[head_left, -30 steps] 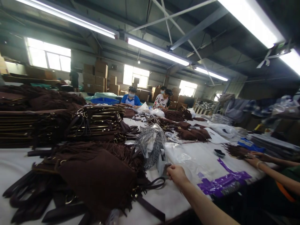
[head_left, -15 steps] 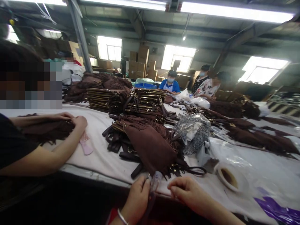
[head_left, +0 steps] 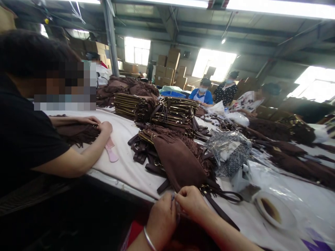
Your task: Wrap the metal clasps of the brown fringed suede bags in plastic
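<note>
My left hand (head_left: 161,219), with a silver bangle on the wrist, and my right hand (head_left: 192,204) meet at the near table edge. Both pinch a small clear plastic piece (head_left: 173,198) between their fingertips; most of it is hidden by the fingers. Just beyond them lies a brown suede fringed bag (head_left: 180,162), its dark strap (head_left: 222,198) looping to the right of my right hand. The bag lies on top of a pile of similar bags and straps.
A co-worker in a black shirt (head_left: 23,136) sits at the left, hands on brown fringe beside a pink comb (head_left: 111,153). Stacked brown bags (head_left: 178,111) stand behind. A patterned plastic bag (head_left: 227,151) and a tape roll (head_left: 272,209) lie at the right. Other people work at the far end.
The view swung left from the right side of the table. My right hand left the clear bags, and both hands came together on the plastic piece at the near edge.
</note>
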